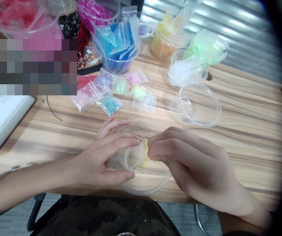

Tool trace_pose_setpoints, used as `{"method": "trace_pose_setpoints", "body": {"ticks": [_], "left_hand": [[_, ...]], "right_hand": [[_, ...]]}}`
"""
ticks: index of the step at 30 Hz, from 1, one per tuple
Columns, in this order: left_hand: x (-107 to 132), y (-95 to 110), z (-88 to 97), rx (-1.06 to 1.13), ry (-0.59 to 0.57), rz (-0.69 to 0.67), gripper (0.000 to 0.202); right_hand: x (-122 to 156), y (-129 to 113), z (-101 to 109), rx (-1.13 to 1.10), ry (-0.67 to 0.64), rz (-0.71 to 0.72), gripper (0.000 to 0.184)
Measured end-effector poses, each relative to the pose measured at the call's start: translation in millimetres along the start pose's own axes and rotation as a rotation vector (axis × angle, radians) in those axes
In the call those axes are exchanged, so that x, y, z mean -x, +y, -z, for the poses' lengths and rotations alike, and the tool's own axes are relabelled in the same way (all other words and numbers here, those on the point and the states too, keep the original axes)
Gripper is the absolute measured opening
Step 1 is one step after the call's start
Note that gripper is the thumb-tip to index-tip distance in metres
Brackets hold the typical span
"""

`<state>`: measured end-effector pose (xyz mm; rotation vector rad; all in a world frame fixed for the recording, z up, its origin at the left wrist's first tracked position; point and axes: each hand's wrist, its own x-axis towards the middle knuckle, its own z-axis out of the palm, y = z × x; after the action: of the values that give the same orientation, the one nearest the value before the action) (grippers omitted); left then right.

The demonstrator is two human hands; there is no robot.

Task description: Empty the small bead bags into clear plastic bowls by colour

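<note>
A wide clear plastic bowl [146, 190] stands near the table's front edge. In it is a small clear plastic cup [134, 156], with small yellow pieces [144, 160] along its right side. Around the cup curves my left hand [106, 150], its thumb and fingers on either side; their exact contact is partly hidden. At the cup's right, above the bowl, my right hand [187, 160] is closed in a pinch. A trace of yellow shows at its fingertips, which are mostly turned from view.
Beyond the bowl lie several small zip bags [110, 103] of coloured pieces. Empty clear tubs [200, 105] stand to their right. Farther back are tubs of blue bags [117, 59], orange bags [165, 46] and white bags [182, 73]. A white box [5, 114] is at the left.
</note>
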<state>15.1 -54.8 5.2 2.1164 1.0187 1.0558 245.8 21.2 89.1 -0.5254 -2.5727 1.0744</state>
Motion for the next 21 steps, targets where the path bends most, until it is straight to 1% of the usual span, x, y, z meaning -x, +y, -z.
{"method": "trace_pose_setpoints", "body": {"ticks": [4,9,12,15,21], "left_hand": [[-0.1,0.6,-0.3,-0.003,-0.018,0.030,0.057],[0.8,1.5,-0.7,-0.012,-0.034,0.038,0.059],[1.2,0.8,-1.2,-0.019,-0.042,0.057,0.059],[1.2,0.5,-1.2,-0.024,-0.031,0.046,0.058],[0.3,2.2,-0.3,-0.021,-0.031,0.048,0.057]], "right_hand": [[-2.4,2.9,-2.9,-0.041,-0.001,0.041,0.023],[-5.0,4.8,-4.7,-0.129,0.032,0.097,0.023],[-5.7,4.3,-3.7,-0.133,0.016,0.109,0.025],[-6.1,4.2,-2.8,-0.135,-0.003,0.119,0.025],[-4.9,2.1,-5.7,-0.090,0.017,0.123,0.020]]}}
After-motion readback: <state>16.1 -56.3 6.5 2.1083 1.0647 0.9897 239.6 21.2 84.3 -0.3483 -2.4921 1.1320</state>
